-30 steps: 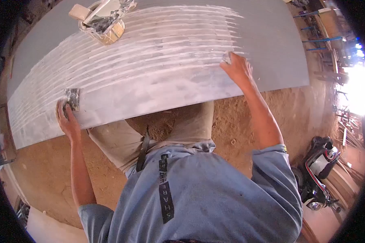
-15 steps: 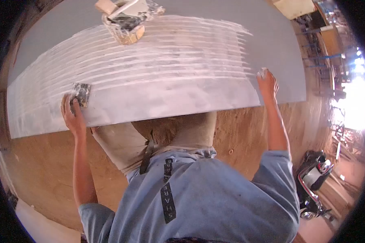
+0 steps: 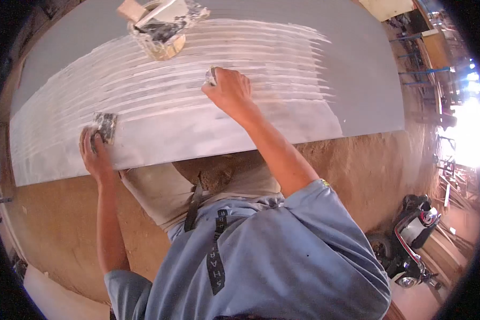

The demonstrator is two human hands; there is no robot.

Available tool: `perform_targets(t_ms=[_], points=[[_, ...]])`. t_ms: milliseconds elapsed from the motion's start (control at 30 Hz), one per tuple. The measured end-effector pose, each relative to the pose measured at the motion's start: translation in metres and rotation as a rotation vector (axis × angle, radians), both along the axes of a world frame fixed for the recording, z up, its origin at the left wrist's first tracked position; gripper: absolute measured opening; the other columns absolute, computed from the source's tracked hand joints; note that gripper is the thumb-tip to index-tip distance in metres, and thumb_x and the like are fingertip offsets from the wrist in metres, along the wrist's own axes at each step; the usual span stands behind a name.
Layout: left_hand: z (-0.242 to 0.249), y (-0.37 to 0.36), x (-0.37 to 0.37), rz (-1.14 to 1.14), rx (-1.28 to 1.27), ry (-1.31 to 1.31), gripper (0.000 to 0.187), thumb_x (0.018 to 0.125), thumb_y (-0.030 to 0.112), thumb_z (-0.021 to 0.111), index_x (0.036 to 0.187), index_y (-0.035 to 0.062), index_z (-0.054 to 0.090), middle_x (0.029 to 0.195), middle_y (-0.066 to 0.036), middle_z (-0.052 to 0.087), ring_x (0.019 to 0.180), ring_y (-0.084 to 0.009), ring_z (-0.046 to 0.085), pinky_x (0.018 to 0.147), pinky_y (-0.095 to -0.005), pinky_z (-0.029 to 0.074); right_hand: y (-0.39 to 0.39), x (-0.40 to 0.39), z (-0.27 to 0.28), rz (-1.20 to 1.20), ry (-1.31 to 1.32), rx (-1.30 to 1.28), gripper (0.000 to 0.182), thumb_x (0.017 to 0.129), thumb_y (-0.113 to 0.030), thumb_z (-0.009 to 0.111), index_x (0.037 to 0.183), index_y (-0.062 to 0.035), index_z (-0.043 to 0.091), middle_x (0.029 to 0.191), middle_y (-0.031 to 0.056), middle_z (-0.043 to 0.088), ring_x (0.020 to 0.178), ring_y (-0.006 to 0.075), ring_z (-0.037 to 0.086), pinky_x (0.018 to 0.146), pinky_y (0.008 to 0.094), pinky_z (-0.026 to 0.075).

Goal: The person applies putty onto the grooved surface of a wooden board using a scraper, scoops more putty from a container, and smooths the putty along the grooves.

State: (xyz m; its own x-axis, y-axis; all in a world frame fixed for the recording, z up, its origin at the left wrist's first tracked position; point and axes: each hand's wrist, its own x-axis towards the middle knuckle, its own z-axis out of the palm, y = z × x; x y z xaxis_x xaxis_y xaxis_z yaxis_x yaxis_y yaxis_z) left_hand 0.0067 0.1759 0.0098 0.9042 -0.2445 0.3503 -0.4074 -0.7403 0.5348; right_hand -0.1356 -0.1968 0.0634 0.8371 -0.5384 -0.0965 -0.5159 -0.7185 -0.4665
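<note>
A large grey panel (image 3: 357,90) lies in front of me, partly coated in white paste (image 3: 197,128) with ridged streaks across its middle and a smoother band along the near edge. My left hand (image 3: 95,156) is closed on a flat, paste-smeared scraper (image 3: 107,126) near the panel's left front. Over the streaks at the middle, my right hand (image 3: 233,92) grips a small, pale, paste-covered scraper (image 3: 211,77), most of it hidden by the fingers. Farther back stands a paste-smeared tub (image 3: 168,49); across its top rests a broad, messy blade with a light brown handle (image 3: 131,10).
Brown ground (image 3: 325,176) runs along the panel's near edge, by my legs. A motorbike (image 3: 413,240) stands at the right, with timber pieces (image 3: 450,213) beside it. Benches and frames (image 3: 437,50) line the far right, near bright light.
My right hand has swept left from the panel's right part to its middle, with the scraper in it. My left hand has hardly moved.
</note>
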Motion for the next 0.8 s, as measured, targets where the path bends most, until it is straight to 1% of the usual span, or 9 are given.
perform_targets(t_ms=[100, 167, 200, 300, 367, 533, 667, 767, 800], points=[[0.001, 0.0, 0.0, -0.01, -0.017, 0.004, 0.034, 0.102, 0.021, 0.056, 0.129, 0.0009, 0.062, 0.141, -0.014, 0.056, 0.132, -0.0309, 0.05, 0.112, -0.0403, 0.038, -0.045, -0.03, -0.008, -0.027, 0.003, -0.111, 0.038, 0.078, -0.034, 0.071, 0.101, -0.0038, 0.07, 0.087, 0.0191, 0.071, 0.084, 0.0335, 0.07, 0.076, 0.0472, 0.053], [0.001, -0.003, -0.001, 0.003, -0.013, 0.013, 0.034, 0.102, 0.02, 0.056, 0.129, 0.0004, 0.062, 0.141, -0.014, 0.056, 0.132, -0.0309, 0.05, 0.112, -0.0403, 0.037, -0.085, -0.059, -0.004, -0.094, 0.107, -0.029, 0.048, 0.081, -0.037, 0.069, 0.115, -0.0037, 0.068, 0.112, 0.0225, 0.069, 0.107, 0.0356, 0.067, 0.091, 0.0493, 0.052], [0.003, -0.004, -0.003, 0.023, -0.006, 0.023, 0.034, 0.102, 0.02, 0.055, 0.129, 0.0, 0.062, 0.142, -0.015, 0.056, 0.133, -0.031, 0.05, 0.112, -0.0402, 0.037, -0.104, -0.076, -0.002, -0.102, 0.109, -0.025, 0.048, 0.081, -0.037, 0.069, 0.115, -0.0037, 0.068, 0.112, 0.0225, 0.069, 0.107, 0.0356, 0.067, 0.091, 0.0493, 0.052], [0.007, -0.008, -0.004, 0.009, -0.014, 0.032, 0.034, 0.102, 0.019, 0.055, 0.129, -0.0006, 0.061, 0.142, -0.015, 0.055, 0.133, -0.0311, 0.05, 0.112, -0.04, 0.037, -0.154, -0.123, 0.004, -0.274, 0.272, -0.132, 0.062, 0.083, -0.044, 0.068, 0.135, -0.0116, 0.061, 0.128, 0.0202, 0.066, 0.117, 0.0367, 0.063, 0.099, 0.0503, 0.049], [-0.004, 0.001, 0.002, -0.017, -0.006, 0.006, 0.034, 0.102, 0.019, 0.054, 0.13, -0.0004, 0.061, 0.142, -0.015, 0.055, 0.133, -0.031, 0.05, 0.112, -0.0399, 0.037, -0.173, -0.146, 0.013, -0.336, 0.291, -0.205, 0.057, 0.082, -0.045, 0.068, 0.128, -0.0108, 0.063, 0.12, 0.0183, 0.068, 0.112, 0.0336, 0.065, 0.094, 0.0455, 0.051], [-0.001, 0.002, 0.003, -0.05, 0.039, -0.028, 0.035, 0.102, 0.02, 0.055, 0.131, 0.0001, 0.06, 0.142, -0.014, 0.055, 0.133, -0.0309, 0.05, 0.112, -0.0401, 0.037, -0.234, -0.202, 0.013, -0.453, 0.337, -0.408, 0.061, 0.084, -0.047, 0.066, 0.132, -0.0104, 0.061, 0.123, 0.0178, 0.068, 0.114, 0.0373, 0.064, 0.096, 0.0485, 0.05], [-0.001, -0.001, -0.001, 0.038, 0.01, -0.027, 0.036, 0.102, 0.023, 0.056, 0.131, 0.0013, 0.061, 0.142, -0.014, 0.055, 0.134, -0.0306, 0.049, 0.112, -0.0403, 0.037, -0.238, -0.217, 0.024, -0.523, 0.134, -0.26, 0.064, 0.09, -0.046, 0.06, 0.14, -0.0072, 0.054, 0.122, 0.0201, 0.068, 0.113, 0.033, 0.066, 0.093, 0.0444, 0.052], [0.004, 0.001, -0.001, 0.029, 0.016, 0.009, 0.036, 0.103, 0.024, 0.056, 0.131, 0.0018, 0.061, 0.144, -0.014, 0.054, 0.135, -0.0317, 0.048, 0.113, -0.0409, 0.037, -0.164, -0.172, 0.011, -0.698, -0.257, 0.16, 0.063, 0.094, -0.045, 0.061, 0.14, -0.0032, 0.054, 0.096, 0.0122, 0.068, 0.092, 0.0228, 0.065, 0.083, 0.0381, 0.052], [0.006, 0.003, -0.001, 0.05, 0.014, -0.005, 0.036, 0.103, 0.024, 0.056, 0.131, 0.0018, 0.061, 0.144, -0.014, 0.054, 0.135, -0.0317, 0.048, 0.113, -0.0409, 0.037, -0.139, -0.152, 0.006, -0.665, -0.31, 0.267, 0.06, 0.094, -0.043, 0.063, 0.138, -0.0034, 0.055, 0.09, 0.0089, 0.066, 0.085, 0.0191, 0.063, 0.077, 0.0355, 0.051]])
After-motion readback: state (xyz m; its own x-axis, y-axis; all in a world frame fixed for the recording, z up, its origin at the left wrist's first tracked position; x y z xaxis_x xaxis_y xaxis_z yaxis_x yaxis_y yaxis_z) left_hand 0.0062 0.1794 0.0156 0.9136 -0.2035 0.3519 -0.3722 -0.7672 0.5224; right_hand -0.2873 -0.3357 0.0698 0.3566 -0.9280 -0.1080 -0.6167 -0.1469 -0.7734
